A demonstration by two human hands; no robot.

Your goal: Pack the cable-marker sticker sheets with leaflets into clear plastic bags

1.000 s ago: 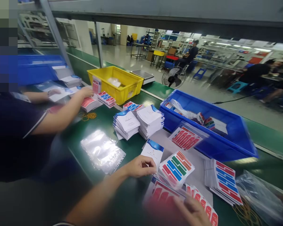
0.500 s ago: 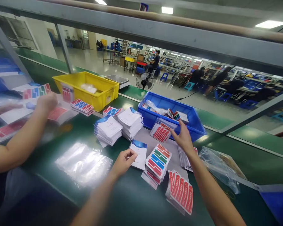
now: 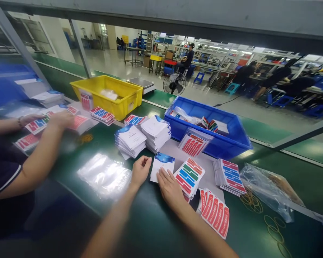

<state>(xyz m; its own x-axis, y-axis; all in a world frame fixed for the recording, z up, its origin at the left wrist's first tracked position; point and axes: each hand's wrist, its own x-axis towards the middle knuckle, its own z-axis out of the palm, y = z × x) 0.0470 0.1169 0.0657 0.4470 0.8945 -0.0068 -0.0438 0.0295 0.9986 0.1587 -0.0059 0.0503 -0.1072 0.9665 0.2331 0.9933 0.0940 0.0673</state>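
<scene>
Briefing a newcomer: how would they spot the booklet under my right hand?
Start at the blue plastic bin right of centre. Nearer, the bare right hand rests on a blue-topped white paper booklet, lying low, unlike the tall white booklet piles.

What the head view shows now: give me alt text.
A person's right hand rests on a booklet, the left hand just beside it. Around them on the green workbench are label sheets, booklet stacks, and a blue bin.

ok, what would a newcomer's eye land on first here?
Probably the yellow bin at back left and the blue bin at back right. Nearer, the right hand lies on a white booklet, the left hand at its left edge; shiny plastic bags lie further left.
</scene>
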